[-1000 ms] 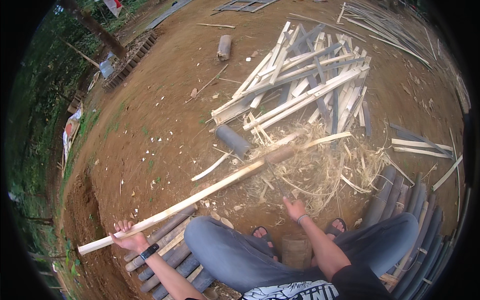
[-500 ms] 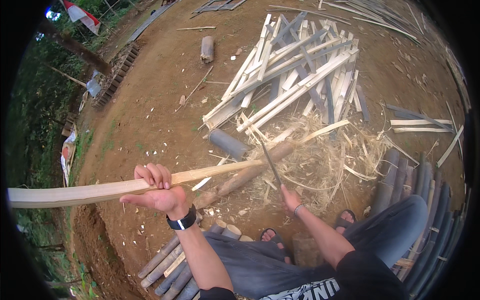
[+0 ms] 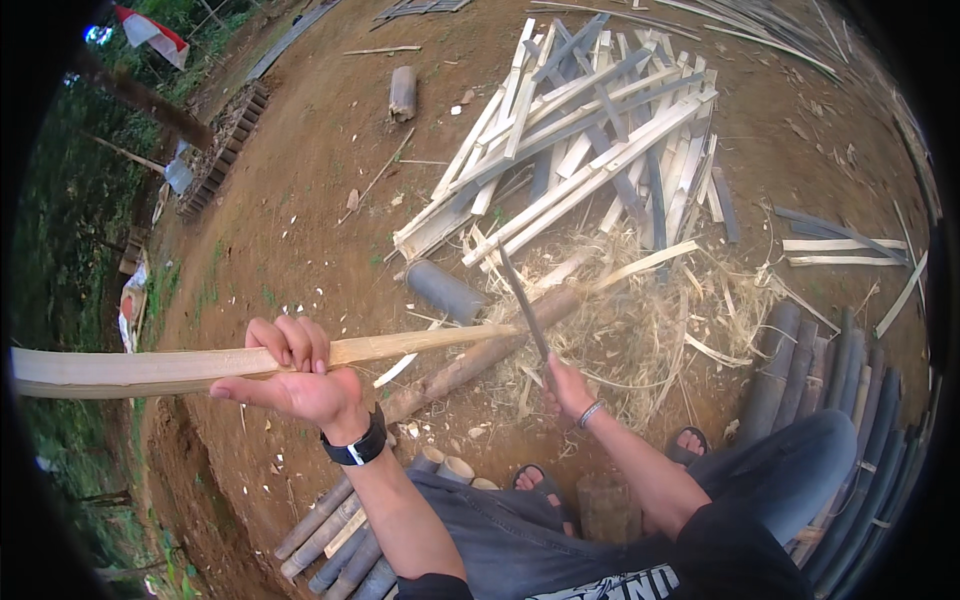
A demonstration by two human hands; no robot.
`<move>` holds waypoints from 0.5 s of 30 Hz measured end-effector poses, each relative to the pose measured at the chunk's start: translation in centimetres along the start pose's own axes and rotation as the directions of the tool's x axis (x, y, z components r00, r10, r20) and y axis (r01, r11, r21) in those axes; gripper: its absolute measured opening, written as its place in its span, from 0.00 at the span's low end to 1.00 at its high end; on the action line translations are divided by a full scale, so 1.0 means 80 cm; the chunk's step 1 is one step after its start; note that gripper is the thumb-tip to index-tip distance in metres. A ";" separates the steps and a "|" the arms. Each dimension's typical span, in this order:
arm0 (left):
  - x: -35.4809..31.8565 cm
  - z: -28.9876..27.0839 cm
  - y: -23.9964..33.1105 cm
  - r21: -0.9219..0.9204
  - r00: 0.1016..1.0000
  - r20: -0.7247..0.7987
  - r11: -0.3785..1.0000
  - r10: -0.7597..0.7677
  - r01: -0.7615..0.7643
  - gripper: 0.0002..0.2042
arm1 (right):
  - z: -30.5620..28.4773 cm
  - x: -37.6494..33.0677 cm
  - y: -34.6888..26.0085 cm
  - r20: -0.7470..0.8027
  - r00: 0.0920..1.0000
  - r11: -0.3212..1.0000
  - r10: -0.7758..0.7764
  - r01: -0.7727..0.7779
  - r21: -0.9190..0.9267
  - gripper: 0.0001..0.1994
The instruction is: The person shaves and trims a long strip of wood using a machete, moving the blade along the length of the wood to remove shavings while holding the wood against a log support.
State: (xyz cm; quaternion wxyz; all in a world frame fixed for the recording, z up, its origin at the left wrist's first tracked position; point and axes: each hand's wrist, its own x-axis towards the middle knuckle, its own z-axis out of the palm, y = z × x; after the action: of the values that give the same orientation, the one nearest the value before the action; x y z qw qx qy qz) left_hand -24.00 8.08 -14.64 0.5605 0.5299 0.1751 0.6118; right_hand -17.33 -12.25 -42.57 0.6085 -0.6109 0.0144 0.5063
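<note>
A long, pale split bamboo strip (image 3: 140,372) runs in from the left edge, its tapered far end resting on a brown round pole (image 3: 445,387). My left hand (image 3: 305,375) is closed on the strip, fingers curled over the top and thumb stretched along below. In my right hand (image 3: 570,390) is the handle of a machete (image 3: 523,300), its dark blade pointing up and away beside the strip's tip. Whether the blade touches the strip, I cannot tell. Curly bamboo shavings (image 3: 640,340) heap up beyond the pole and around my right hand.
A criss-crossed pile of split bamboo strips (image 3: 590,130) lies ahead. Thick bamboo poles (image 3: 855,440) lie at my right, and shorter bamboo lengths (image 3: 325,530) beside my left leg. Bamboo sections (image 3: 445,290) lie on the dirt; a wood stump (image 3: 608,508) stands between my feet.
The machete and my right hand have shifted slightly up and left, the blade more upright. My left hand and the strip sit a little further left and higher in view.
</note>
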 end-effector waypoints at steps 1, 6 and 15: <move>-0.001 0.004 -0.002 -0.003 1.000 0.007 1.000 -0.009 0.009 0.33 | -0.006 -0.013 -0.024 0.008 0.994 0.994 -0.106 0.105 0.023 0.32; 0.001 0.018 -0.002 0.003 0.997 0.073 1.000 0.002 -0.002 0.33 | 0.002 -0.006 0.019 -0.047 0.990 0.991 -0.131 0.131 -0.009 0.32; -0.016 0.018 0.000 -0.004 0.993 0.118 1.000 0.009 -0.009 0.34 | 0.012 -0.025 -0.045 0.004 0.963 0.956 -0.268 0.266 0.127 0.32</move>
State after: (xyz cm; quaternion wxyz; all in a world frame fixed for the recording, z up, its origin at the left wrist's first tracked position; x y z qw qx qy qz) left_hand -23.01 6.40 -14.70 0.5681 0.5648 0.1381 0.5824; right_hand -16.58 -11.76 -38.43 0.7085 -0.5626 -0.0429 0.4240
